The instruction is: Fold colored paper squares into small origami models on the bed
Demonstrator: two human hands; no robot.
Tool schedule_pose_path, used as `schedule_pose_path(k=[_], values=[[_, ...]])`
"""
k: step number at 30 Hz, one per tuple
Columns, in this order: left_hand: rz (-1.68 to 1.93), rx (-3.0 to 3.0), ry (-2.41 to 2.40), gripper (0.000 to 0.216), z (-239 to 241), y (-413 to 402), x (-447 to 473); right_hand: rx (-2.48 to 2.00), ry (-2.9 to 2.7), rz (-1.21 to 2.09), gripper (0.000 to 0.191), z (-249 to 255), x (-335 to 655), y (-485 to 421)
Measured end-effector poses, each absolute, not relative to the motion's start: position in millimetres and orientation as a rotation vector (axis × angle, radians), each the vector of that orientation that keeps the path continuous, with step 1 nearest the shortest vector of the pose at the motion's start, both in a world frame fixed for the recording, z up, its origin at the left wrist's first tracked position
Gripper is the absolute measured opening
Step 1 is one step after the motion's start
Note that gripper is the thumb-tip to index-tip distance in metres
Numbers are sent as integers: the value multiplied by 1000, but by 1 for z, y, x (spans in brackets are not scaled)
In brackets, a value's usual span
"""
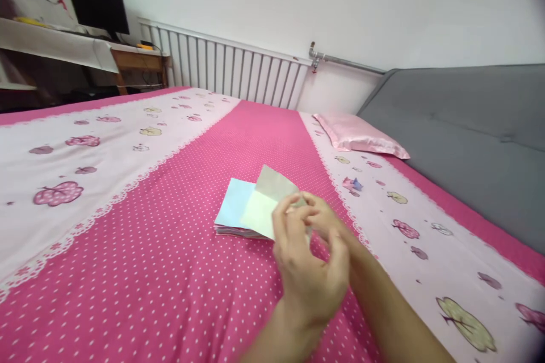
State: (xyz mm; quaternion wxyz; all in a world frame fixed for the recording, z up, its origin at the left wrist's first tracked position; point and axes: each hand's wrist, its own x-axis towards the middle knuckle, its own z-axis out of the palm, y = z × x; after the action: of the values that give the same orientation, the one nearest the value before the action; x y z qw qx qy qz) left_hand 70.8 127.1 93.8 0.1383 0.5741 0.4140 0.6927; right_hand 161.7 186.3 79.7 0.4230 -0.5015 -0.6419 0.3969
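Observation:
A pale yellow-green sheet of paper [260, 212] with a greyish upper part is pinched at its right side between my hands. My left hand [309, 264] is nearer to me, its fingers curled at the sheet's right edge. Just behind it, my right hand [326, 216] is closed on the same sheet, and its fingertips are partly hidden by the left. Under and left of the sheet lies a stack of coloured paper [233, 204], light blue on top, resting on the pink dotted bedspread [170, 272].
To the right sits a small pink and blue folded-paper piece [352, 184]. Farther back are a pink pillow [360, 135] and a grey headboard [464, 142]. A white radiator [225, 65] lines the wall, and a black monitor [97, 5] stands on a desk at far left.

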Motion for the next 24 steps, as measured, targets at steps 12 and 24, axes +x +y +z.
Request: schedule_pose_path(k=[12, 24], values=[[794, 1145, 975, 47, 33, 171, 100, -1252, -970, 1612, 43, 14, 262, 135], [639, 1120, 1168, 32, 19, 164, 113, -966, -908, 1907, 45, 8, 292, 140]])
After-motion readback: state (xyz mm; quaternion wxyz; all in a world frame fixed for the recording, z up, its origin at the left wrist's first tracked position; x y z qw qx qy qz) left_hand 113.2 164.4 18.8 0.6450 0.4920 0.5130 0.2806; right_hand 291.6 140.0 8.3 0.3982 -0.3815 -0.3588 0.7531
